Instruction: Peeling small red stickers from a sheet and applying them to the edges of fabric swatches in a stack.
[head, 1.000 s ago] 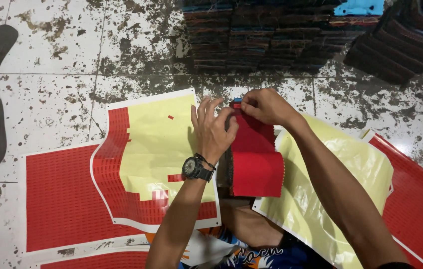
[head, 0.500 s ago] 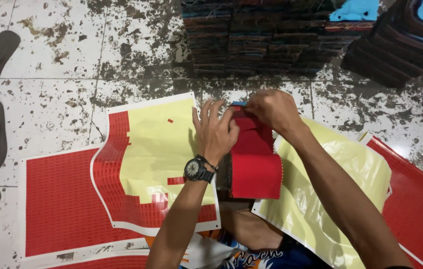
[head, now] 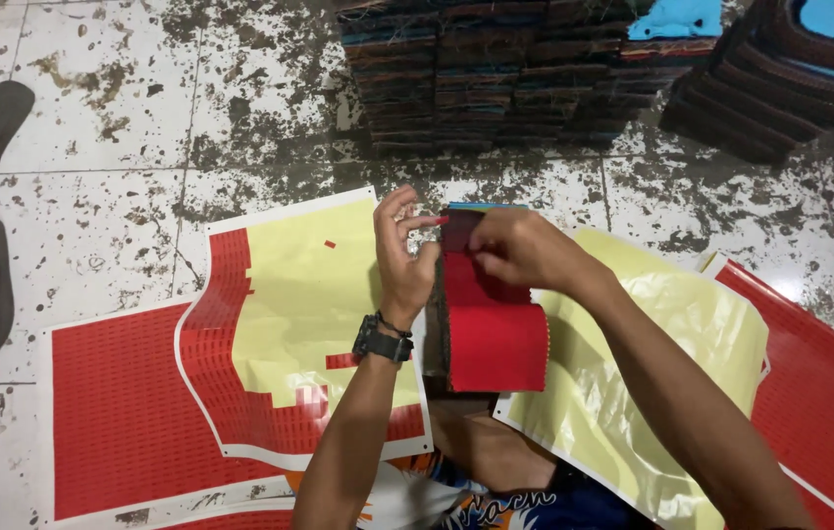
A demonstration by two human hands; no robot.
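- Both hands are sitting higher on the red pad stack [head: 491,329] than a second ago — the left hand [head: 405,257] is now spreading its fingers beside the top edge.
- Right hand [head: 515,247] is pinching a small red sticker at that top edge, fingers together.
- Sticker sheets [head: 280,334] on the floor are showing bare glossy yellow backing — many pieces already peeled, red rows remaining.
- Stacked dark pads [head: 495,79] are waiting behind, fuzzy-edged, on the speckled tile.
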